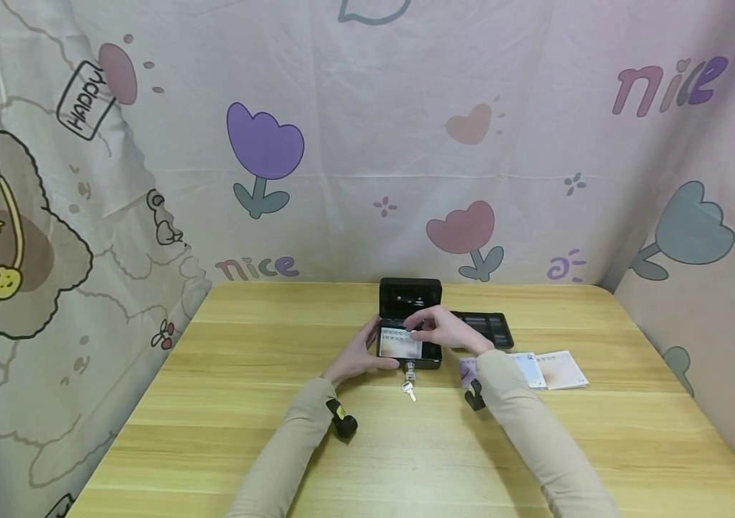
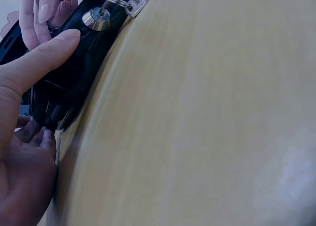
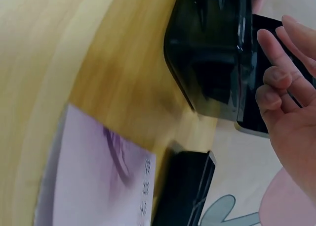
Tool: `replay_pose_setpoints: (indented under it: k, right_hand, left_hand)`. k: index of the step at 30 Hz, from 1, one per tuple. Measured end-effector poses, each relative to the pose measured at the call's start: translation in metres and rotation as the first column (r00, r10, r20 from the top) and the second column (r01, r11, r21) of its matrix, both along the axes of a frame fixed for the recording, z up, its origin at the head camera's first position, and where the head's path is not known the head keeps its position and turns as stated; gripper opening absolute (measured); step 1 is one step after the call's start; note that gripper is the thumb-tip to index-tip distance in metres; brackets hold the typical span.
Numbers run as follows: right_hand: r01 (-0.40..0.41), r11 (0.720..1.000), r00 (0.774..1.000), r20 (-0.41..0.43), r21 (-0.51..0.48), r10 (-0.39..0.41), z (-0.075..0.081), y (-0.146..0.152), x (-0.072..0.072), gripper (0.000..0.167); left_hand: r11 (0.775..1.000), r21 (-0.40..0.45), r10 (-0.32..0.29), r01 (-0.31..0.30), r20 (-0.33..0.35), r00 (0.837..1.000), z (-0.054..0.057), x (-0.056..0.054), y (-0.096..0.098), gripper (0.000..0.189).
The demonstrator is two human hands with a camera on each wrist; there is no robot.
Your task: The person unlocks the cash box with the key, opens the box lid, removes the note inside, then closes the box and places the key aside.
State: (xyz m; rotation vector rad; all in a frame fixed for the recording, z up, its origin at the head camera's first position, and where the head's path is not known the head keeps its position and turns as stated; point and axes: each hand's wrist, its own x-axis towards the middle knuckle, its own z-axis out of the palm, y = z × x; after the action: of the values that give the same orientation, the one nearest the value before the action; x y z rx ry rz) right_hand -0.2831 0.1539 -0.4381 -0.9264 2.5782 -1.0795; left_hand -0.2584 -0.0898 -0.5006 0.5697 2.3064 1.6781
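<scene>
A small black cash box (image 1: 433,357) stands with its lid (image 1: 409,295) raised at the back. A pale printed paper note (image 1: 399,345) lies in its opening. My left hand (image 1: 361,355) grips the box's front left corner, the thumb across the front and the other fingers at the side. Over the opening is my right hand (image 1: 446,329), its fingertips at the note's upper right part; in the right wrist view some of its fingers are bent and none visibly pinches anything. A key sits in the front lock (image 2: 96,19), and another key (image 1: 409,391) hangs on its ring.
A black compartment tray (image 1: 502,332) lies right of the box. In front of it are stacks of paper notes: a purple one (image 3: 103,171) partly behind the right sleeve, a blue one (image 1: 529,368) and a beige one (image 1: 563,370). A patterned curtain (image 1: 341,144) hangs behind the table.
</scene>
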Motion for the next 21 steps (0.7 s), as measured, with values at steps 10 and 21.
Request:
replay_pose_setpoints:
  k: [10, 21]
  right_hand:
    - [-0.048, 0.999, 0.999, 0.007, -0.003, 0.048, -0.009, -0.008, -0.006, 0.028]
    - [-0.060, 0.997, 0.995, 0.086, 0.041, 0.057, -0.009, -0.014, -0.007, 0.039]
  left_hand:
    - [1.000, -0.025, 0.007, -0.007, 0.003, 1.000, 0.000, 0.000, 0.000, 0.117]
    - [1.000, -0.021, 0.007, -0.007, 0.008, 1.000, 0.000, 0.001, 0.000, 0.117]
